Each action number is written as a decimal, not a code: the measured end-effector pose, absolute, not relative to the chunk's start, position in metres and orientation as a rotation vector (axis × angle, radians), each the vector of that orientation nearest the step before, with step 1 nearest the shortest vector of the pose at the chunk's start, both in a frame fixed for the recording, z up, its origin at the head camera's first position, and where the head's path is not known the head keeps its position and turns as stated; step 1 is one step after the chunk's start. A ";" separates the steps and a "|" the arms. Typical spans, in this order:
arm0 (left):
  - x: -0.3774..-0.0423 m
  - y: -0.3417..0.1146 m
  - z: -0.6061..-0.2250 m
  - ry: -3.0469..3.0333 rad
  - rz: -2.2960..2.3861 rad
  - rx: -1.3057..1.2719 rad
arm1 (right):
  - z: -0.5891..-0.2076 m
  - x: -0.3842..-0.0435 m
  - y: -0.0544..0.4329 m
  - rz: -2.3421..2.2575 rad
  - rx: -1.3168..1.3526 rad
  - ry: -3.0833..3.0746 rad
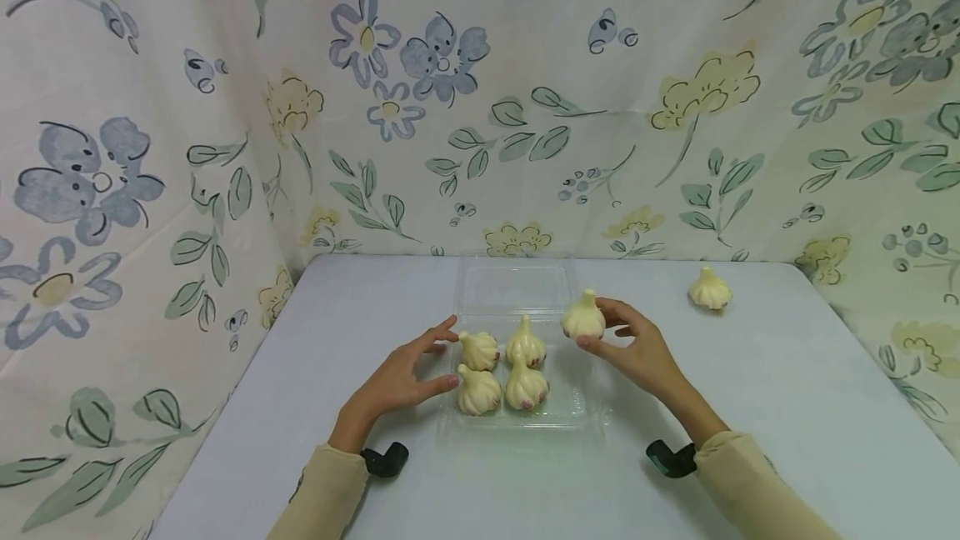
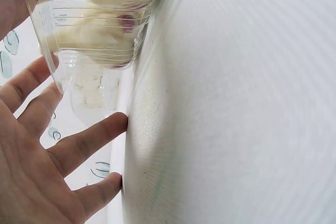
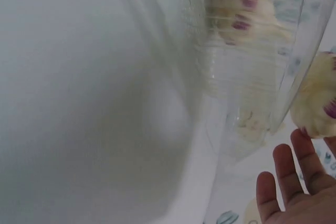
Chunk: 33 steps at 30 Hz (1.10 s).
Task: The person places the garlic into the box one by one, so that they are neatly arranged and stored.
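Note:
My right hand (image 1: pixel 637 350) pinches a garlic bulb (image 1: pixel 583 320) between thumb and fingers. The bulb is raised, stem up, over the back right of a clear plastic clamshell box (image 1: pixel 567 394). Inside the box's left and middle parts lie several pale bulbs with purple marks, among them a front-left garlic bulb (image 1: pixel 478 392). Spread along the box's left side is my left hand (image 1: pixel 396 377). In the left wrist view its fingers (image 2: pixel 86 142) are fairly straight, some at the box's rim, and it holds no bulb. The right wrist view shows the held garlic bulb (image 3: pixel 317 98) beside the rim.
The box's clear lid (image 1: pixel 514 288) is folded back behind it. One more garlic bulb (image 1: pixel 709 290) sits near the back right of the white table (image 1: pixel 750 390). A floral curtain (image 1: pixel 480 107) hangs along the table's back and sides.

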State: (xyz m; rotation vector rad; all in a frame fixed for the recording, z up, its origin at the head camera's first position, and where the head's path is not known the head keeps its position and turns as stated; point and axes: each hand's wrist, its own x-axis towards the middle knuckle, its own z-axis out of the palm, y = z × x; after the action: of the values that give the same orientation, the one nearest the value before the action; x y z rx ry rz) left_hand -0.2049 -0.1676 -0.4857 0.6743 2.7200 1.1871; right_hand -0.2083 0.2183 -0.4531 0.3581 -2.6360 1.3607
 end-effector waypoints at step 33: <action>-0.205 -0.168 -0.486 2.727 1.178 0.684 | -0.472 -0.209 0.198 0.852 0.554 -2.790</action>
State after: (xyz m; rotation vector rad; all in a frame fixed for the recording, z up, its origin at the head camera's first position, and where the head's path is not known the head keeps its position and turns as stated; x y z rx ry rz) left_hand -0.2053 -0.1675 -0.4856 0.6838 2.7270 1.1779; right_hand -0.2089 0.1978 -0.4720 0.5545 -2.7898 0.8516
